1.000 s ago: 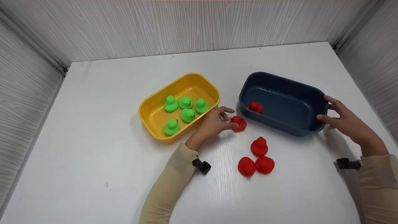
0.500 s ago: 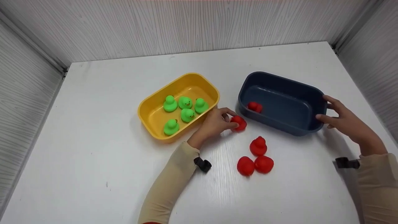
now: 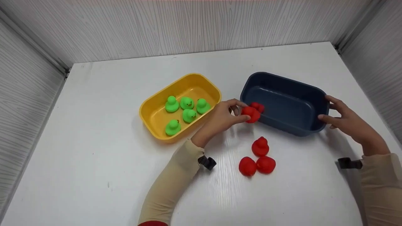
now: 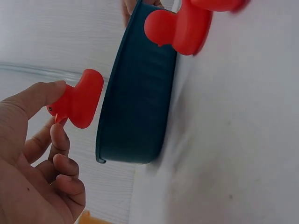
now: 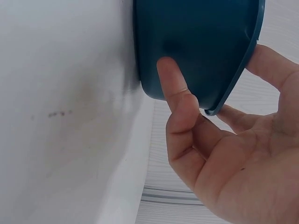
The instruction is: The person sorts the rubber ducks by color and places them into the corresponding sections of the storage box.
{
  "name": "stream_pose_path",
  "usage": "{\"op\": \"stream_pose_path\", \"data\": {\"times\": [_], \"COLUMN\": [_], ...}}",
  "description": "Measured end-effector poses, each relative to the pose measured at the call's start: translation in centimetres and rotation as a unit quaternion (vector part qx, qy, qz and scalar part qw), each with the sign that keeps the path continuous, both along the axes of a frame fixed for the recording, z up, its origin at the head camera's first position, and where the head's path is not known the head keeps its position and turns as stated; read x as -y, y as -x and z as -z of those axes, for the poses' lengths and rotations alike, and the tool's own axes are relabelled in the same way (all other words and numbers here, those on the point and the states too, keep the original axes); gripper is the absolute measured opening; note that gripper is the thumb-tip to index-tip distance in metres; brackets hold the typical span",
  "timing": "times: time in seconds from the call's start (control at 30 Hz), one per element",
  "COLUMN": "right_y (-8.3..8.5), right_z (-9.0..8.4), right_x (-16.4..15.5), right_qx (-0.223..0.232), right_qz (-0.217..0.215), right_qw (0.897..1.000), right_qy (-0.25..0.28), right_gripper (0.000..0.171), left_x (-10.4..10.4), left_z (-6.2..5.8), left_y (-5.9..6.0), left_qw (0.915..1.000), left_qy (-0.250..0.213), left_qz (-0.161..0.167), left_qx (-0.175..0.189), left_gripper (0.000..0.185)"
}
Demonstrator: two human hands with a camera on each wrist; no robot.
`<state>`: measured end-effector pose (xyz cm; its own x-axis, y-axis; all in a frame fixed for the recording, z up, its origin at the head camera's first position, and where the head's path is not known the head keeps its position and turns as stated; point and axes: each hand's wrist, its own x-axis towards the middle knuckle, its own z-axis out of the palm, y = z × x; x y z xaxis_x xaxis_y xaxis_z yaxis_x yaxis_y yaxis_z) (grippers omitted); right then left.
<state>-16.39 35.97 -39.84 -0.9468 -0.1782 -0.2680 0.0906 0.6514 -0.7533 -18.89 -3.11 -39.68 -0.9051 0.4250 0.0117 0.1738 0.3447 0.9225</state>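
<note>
My left hand [image 3: 221, 117] pinches a red rubber duck [image 3: 250, 114] between thumb and fingers, raised off the table beside the near left rim of a dark blue bin [image 3: 295, 127]. In the left wrist view the held duck [image 4: 84, 100] hangs apart from the bin's outer wall [image 4: 135, 93]. My right hand [image 3: 347, 121] grips the bin's right end, with the rim between thumb and fingers. In the right wrist view some fingers lie against the bin's outer wall [image 5: 201, 42]. Another red duck [image 3: 258, 107] lies inside the bin's left end, partly hidden by the held one.
Three red ducks [image 3: 260, 147] stand on the white table [image 3: 94, 150] in front of the bin. Left of it, close to my left hand, is a yellow bin [image 3: 154, 121] with several green ducks [image 3: 172, 104]. Pale wood-grain walls [image 3: 194, 28] enclose the back and sides.
My left hand took hold of the red duck on the table, then lifted it and moved it up and right to the blue bin's edge. The right hand stays on the bin.
</note>
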Motion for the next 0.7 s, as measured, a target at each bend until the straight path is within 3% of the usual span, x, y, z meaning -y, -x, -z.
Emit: {"op": "stream_pose_path", "data": {"times": [0.27,0.5,0.7], "right_y": [0.0,0.0,-0.1], "right_z": [-0.2,-0.1,-0.1], "right_x": [0.1,0.1,-0.1], "right_qx": [0.014,0.020,0.016], "right_qz": [0.006,0.006,0.007], "right_qw": [1.000,1.000,1.000], "right_qy": [-0.009,-0.013,-0.018], "right_gripper": [0.079,0.079,0.078], "left_x": [-1.5,-3.3,-5.4], "left_z": [-1.9,-2.3,-2.2], "left_y": [1.5,2.3,2.9], "left_qw": [0.9997,0.9990,0.9993], "left_qy": [0.008,-0.008,0.021], "left_qz": [-0.024,-0.037,-0.030], "left_qx": [-0.003,0.023,0.009], "left_gripper": [0.030,0.032,0.033]}}
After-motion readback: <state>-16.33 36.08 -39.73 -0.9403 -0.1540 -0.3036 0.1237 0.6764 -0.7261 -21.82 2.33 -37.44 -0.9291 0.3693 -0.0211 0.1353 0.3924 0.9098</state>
